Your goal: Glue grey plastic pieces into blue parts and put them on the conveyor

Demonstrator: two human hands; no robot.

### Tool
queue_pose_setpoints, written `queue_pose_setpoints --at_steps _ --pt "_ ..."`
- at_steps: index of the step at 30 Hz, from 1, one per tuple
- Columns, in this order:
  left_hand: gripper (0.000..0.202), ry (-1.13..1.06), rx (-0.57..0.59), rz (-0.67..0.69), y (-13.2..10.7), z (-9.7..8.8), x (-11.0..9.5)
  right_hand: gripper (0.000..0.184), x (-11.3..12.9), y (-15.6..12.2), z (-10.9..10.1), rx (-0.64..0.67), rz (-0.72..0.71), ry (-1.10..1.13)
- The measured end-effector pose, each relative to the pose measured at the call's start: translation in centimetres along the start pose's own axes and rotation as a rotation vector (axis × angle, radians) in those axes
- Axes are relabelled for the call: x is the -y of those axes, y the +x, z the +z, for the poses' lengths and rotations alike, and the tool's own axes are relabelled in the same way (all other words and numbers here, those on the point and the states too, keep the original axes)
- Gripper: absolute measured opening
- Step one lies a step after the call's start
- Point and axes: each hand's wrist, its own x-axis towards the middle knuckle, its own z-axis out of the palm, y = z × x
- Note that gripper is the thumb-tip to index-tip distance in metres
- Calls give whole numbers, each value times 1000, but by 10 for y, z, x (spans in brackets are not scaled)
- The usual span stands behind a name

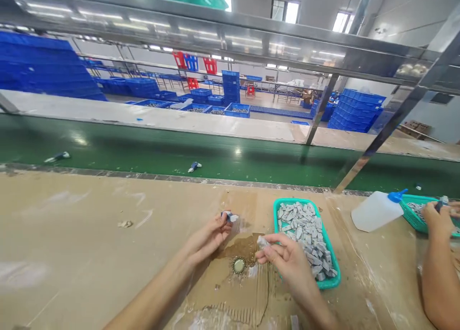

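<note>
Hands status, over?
Left hand holding blue-and-white part. Right hand pinching gray piece. Green basket of gray pieces beside it. Round disc between hands.

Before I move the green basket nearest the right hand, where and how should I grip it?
Likely the long-side rims, one hand from left, one from right: the basket sits upright, its rim mostly shows around the grey pieces, so this should keep them level. The right hand holds a light piece; free it first.

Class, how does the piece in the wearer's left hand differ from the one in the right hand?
The left piece is dark blue and white; the right piece is pale grey. The right piece is nearer the green basket; the left piece is farther away. Both are small and hand-held.
</note>
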Motion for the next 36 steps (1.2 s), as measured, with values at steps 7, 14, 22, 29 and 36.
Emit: queue_pose_setpoints --at_steps 7,14,22,29,36 --pt "17 -43 -71 31 -5 -3 -7 32 -32 -12 21 25 -79 -393" --pt "29 -140 41 -3 -5 -13 -5 22 -30 -16 25 48 33 -502" --pt "18 -67 183 -103 -4 -15 -2 19 -31 -16 21 33 -151 -703" --pt "34 290 102 -3 -12 -11 0 21 -31 -17 20 38 -155 -706" --pt "17 168 154 -2 -12 -9 -3 40 -34 -16 20 -43 -80 -555"
